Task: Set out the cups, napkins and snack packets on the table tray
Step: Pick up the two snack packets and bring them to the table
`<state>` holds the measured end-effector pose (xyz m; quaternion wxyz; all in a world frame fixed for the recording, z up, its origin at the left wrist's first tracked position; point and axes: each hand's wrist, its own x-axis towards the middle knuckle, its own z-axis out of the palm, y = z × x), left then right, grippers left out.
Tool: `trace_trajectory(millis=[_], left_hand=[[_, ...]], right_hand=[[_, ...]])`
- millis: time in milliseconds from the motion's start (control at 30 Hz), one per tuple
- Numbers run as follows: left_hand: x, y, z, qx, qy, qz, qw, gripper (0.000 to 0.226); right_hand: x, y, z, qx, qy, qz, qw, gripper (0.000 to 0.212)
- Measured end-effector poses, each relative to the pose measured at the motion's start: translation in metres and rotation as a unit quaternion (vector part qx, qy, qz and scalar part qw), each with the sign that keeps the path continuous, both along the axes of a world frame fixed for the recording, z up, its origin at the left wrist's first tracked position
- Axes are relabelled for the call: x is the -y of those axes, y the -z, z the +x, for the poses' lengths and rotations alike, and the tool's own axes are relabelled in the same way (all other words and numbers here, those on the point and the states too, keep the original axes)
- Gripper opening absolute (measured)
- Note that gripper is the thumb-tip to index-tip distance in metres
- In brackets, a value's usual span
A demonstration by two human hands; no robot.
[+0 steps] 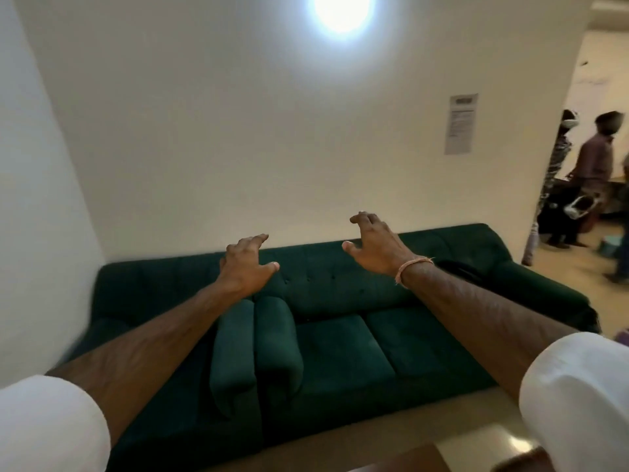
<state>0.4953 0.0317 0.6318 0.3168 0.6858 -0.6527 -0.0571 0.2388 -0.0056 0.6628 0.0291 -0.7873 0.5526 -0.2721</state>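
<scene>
Both my arms reach straight out in front of me, palms down. My left hand (246, 264) hovers with fingers spread and holds nothing. My right hand (372, 245), with a thin orange thread band at the wrist, is also empty with fingers apart. Both hands float in the air in front of a dark green sofa. No cups, napkins, snack packets or tray are in view. Only a brown corner of a table (391, 459) shows at the bottom edge.
The dark green sofa (340, 352) stands against a white wall, with two loose cushions (255, 352) on its left seat. A paper notice (460, 124) hangs on the wall. Two people (592, 172) stand in a doorway at the right. A bright lamp (340, 8) glares above.
</scene>
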Motion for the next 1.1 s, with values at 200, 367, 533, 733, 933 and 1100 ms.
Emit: trace_trajectory(millis=[200,367,533,733,933,1100], left_hand=[[0.054,0.064,-0.140,0.000,0.025,0.062,0.998,0.070],[0.095,0.141,-0.262,-0.004,0.061,0.117,0.991,0.068],[0.118,0.230,-0.378,-0.005,0.107,0.196,0.975,0.067],[0.125,0.337,-0.493,0.023,0.183,0.283,0.941,0.065],[0.112,0.454,-0.577,0.025,0.245,0.362,0.899,0.062],[0.088,0.545,-0.635,0.026,0.283,0.436,0.854,0.062]], right_hand=[[0.037,0.063,-0.151,-0.027,0.062,0.057,0.996,0.062],[0.062,0.137,-0.279,-0.015,0.100,0.116,0.988,0.059],[0.066,0.225,-0.391,0.011,0.148,0.182,0.972,0.057],[0.049,0.340,-0.496,0.029,0.204,0.254,0.945,0.053],[0.013,0.472,-0.573,0.038,0.260,0.327,0.908,0.050],[-0.039,0.575,-0.618,0.054,0.317,0.402,0.858,0.051]])
